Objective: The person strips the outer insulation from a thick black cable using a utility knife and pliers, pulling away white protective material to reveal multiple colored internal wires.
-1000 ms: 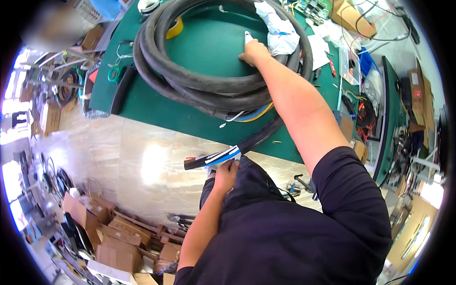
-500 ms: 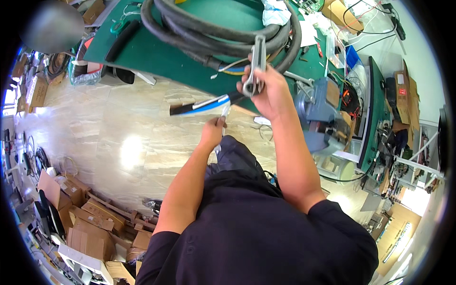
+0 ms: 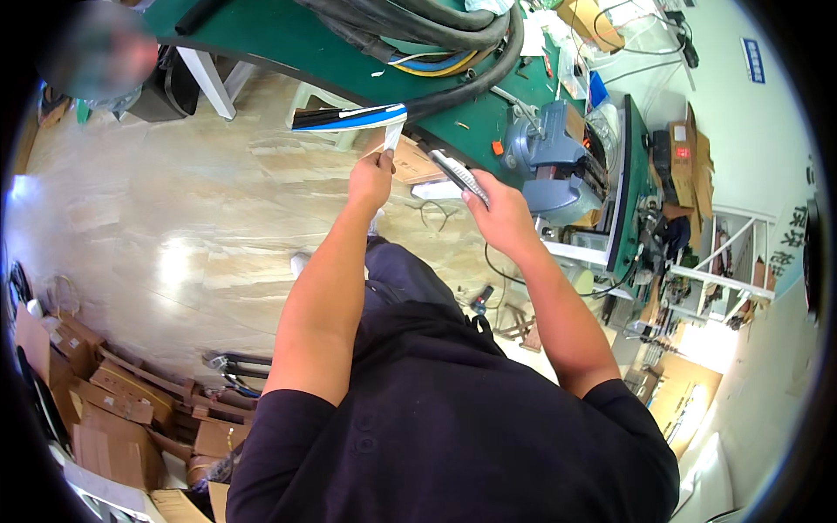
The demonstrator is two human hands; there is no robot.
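Note:
My left hand [image 3: 372,181] is closed, pinching the lower end of a white strip [image 3: 394,135]. The strip hangs from the stripped end of a thick black cable [image 3: 449,101], where the outer sheath stops. Out of that sheath, black, blue and white cores [image 3: 349,117] point left past the table edge. To the right, my right hand [image 3: 501,213] is closed around a long grey metal tool, which looks like a utility knife [image 3: 460,174]. Its front end points up and left, apart from the cable and the strip. Whether a blade is out I cannot make out.
The cable's coil [image 3: 410,30] lies on the green table [image 3: 270,39]. A blue-grey bench vise [image 3: 558,148] stands at its right end, near an orange piece [image 3: 498,148]. Cardboard boxes [image 3: 113,444] are piled at lower left. A white stool [image 3: 327,100] stands under the table.
My right hand with the knife has come down from over the cable, to the right of the strip. My left hand still pinches the strip. The whole view has shifted.

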